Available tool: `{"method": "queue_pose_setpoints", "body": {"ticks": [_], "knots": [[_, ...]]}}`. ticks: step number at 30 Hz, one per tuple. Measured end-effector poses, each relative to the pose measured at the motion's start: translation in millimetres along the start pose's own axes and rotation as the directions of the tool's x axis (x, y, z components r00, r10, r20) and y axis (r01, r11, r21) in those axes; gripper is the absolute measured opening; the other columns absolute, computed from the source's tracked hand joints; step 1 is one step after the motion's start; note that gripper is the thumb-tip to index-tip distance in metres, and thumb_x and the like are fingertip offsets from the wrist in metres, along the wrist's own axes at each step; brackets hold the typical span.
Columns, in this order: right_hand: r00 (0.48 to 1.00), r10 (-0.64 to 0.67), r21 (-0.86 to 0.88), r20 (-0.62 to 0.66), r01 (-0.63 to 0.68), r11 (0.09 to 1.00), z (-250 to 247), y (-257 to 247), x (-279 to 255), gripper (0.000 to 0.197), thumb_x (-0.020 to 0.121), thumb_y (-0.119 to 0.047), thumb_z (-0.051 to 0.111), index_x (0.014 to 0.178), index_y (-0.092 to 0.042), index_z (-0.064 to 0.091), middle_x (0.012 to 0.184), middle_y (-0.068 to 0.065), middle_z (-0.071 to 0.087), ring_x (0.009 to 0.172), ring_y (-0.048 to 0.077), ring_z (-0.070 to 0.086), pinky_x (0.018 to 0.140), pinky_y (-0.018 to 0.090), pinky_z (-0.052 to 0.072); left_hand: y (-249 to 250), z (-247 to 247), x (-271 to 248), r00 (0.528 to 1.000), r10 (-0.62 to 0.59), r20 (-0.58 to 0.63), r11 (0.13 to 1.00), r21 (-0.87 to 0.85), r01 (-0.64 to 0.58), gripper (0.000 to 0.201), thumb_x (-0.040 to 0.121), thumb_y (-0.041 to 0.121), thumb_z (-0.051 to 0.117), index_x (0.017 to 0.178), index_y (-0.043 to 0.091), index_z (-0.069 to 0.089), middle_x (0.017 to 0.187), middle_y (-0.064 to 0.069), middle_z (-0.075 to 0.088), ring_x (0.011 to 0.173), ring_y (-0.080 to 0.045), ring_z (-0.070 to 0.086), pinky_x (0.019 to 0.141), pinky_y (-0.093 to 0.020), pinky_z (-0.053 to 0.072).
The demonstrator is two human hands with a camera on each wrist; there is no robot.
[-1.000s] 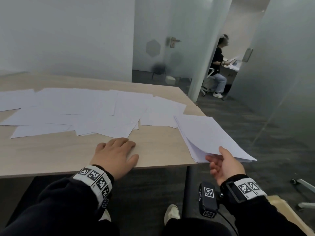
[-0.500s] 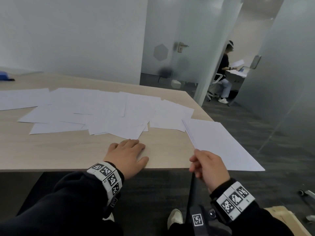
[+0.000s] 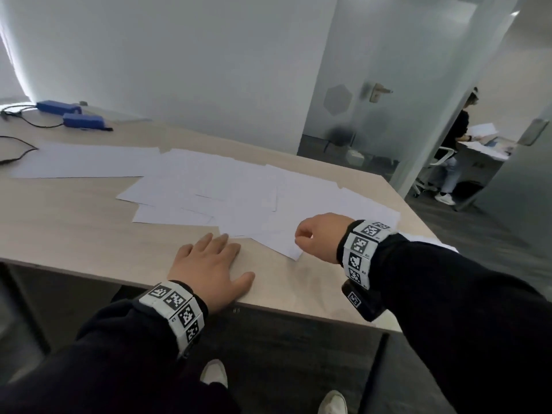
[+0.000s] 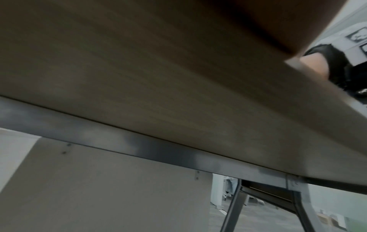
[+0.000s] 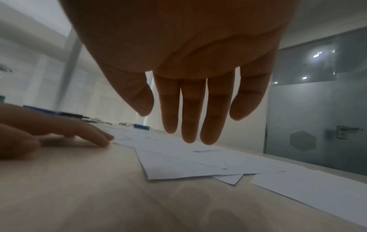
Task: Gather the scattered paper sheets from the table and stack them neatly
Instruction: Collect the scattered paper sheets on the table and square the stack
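Several white paper sheets (image 3: 227,192) lie scattered and overlapping across the light wooden table (image 3: 74,228); in the right wrist view the sheets (image 5: 198,166) are right below the fingers. My right hand (image 3: 313,237) hovers over the near corner of the spread, its fingers (image 5: 190,109) hanging down relaxed and holding nothing. My left hand (image 3: 209,261) lies flat on the bare wood near the front edge, fingertips at the sheets' border. A sliver of the gathered stack (image 3: 439,242) shows behind my right sleeve at the table's right edge. The left wrist view shows only the table's underside.
Two blue devices (image 3: 59,107) with black cables sit at the table's far left. More sheets (image 3: 83,162) lie in a row beside them. A frosted glass door (image 3: 376,92) stands behind. Another person (image 3: 457,138) sits in the room beyond, off to the right.
My right hand has let go of the stack at the table's right edge and moved left over the scattered sheets. The left hand stays flat on the table.
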State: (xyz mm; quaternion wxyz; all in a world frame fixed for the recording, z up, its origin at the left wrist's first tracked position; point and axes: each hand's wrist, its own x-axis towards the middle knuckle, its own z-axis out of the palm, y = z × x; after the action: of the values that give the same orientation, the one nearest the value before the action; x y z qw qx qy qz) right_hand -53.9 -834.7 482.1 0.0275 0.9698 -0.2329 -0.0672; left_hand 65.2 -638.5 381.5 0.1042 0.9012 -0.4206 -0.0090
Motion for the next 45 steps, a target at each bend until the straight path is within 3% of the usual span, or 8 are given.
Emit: {"method": "queue_pose_setpoints", "body": {"ticks": [5,11,16,21,26,33,41,45], "knots": [[0.977,-0.033,-0.203,0.211,0.076,0.976,2,-28,40,0.067,0.098,-0.06,0.04,0.156,-0.031,0.027,0.16,-0.003,0.034,0.146,0.022,0.035,0.118,0.041,0.027,-13,0,2,0.998,-0.056,-0.002,0.998,-0.029,0.056,0.083,0.082,0.072,0.027,0.156,0.035,0.015,0.167,0.007,0.006,0.154,-0.018,0.002,0.123,-0.045,0.008],[0.938,-0.042,-0.262,0.344,0.139,0.955,15,-54,54,0.09,0.088,-0.079,0.035,0.158,-0.025,0.018,0.161,0.009,0.031,0.145,0.032,0.033,0.117,0.05,0.025,-14,3,5,1.0,-0.026,0.017,0.999,-0.043,0.027,0.092,0.079,0.074,0.026,0.158,0.033,0.002,0.167,0.007,-0.006,0.154,-0.018,-0.008,0.122,-0.049,0.004],[0.908,-0.048,-0.229,0.416,0.156,0.961,6,-54,32,0.091,0.09,-0.077,0.036,0.16,-0.027,0.009,0.165,0.005,0.021,0.15,0.027,0.026,0.12,0.046,0.021,-15,3,4,0.999,0.048,0.017,0.997,-0.066,-0.047,0.093,0.076,0.081,0.027,0.155,0.041,-0.003,0.167,0.009,-0.011,0.152,-0.016,-0.016,0.121,-0.053,0.001],[0.893,-0.079,-0.209,0.443,0.188,0.96,6,-57,0,0.093,0.088,-0.079,0.038,0.16,-0.031,0.004,0.168,0.001,0.009,0.152,0.026,0.019,0.121,0.046,0.018,-17,-2,-1,0.984,0.15,0.093,0.989,-0.021,-0.149,0.113,0.061,0.1,0.025,0.155,0.044,-0.004,0.166,0.011,-0.013,0.151,-0.014,-0.02,0.12,-0.056,-0.003],[0.901,-0.079,-0.21,0.427,0.184,0.96,12,-60,-26,0.094,0.085,-0.081,0.04,0.159,-0.035,0.003,0.168,-0.002,0.004,0.152,0.025,0.018,0.121,0.049,0.02,-21,-3,-9,0.965,0.216,0.151,0.969,0.085,-0.23,0.122,0.054,0.104,0.025,0.155,0.042,-0.003,0.166,0.009,-0.013,0.151,-0.016,-0.021,0.121,-0.054,-0.007],[0.954,-0.053,-0.189,0.297,0.113,0.975,42,-68,-62,0.093,0.085,-0.073,0.05,0.157,-0.03,0.012,0.165,0.002,0.015,0.14,0.036,0.04,0.111,0.051,0.037,-19,-2,-20,0.979,0.148,0.137,0.986,0.062,-0.158,0.103,0.064,0.099,0.011,0.154,0.048,0.008,0.167,0.011,-0.003,0.154,-0.016,-0.008,0.122,-0.052,-0.001],[0.98,0.008,0.007,0.2,-0.009,1.0,69,-47,-93,0.079,0.084,-0.072,0.048,0.149,-0.037,0.021,0.164,-0.008,0.011,0.146,0.032,0.022,0.11,0.057,0.034,-19,-4,-30,0.991,0.079,0.112,0.992,0.089,-0.089,0.097,0.069,0.093,0.007,0.154,0.046,0.011,0.168,0.006,0.001,0.154,-0.022,-0.002,0.123,-0.05,0.003],[0.993,0.091,0.001,0.076,-0.091,0.996,82,-40,-102,0.073,0.082,-0.071,0.047,0.139,-0.032,0.027,0.152,-0.007,0.029,0.142,0.029,0.025,0.108,0.062,0.031,-16,-3,-29,0.992,0.061,0.108,0.994,0.089,-0.07,0.096,0.07,0.092,0.007,0.154,0.046,0.011,0.167,0.01,0.003,0.154,-0.021,0.0,0.123,-0.05,0.003]]}}
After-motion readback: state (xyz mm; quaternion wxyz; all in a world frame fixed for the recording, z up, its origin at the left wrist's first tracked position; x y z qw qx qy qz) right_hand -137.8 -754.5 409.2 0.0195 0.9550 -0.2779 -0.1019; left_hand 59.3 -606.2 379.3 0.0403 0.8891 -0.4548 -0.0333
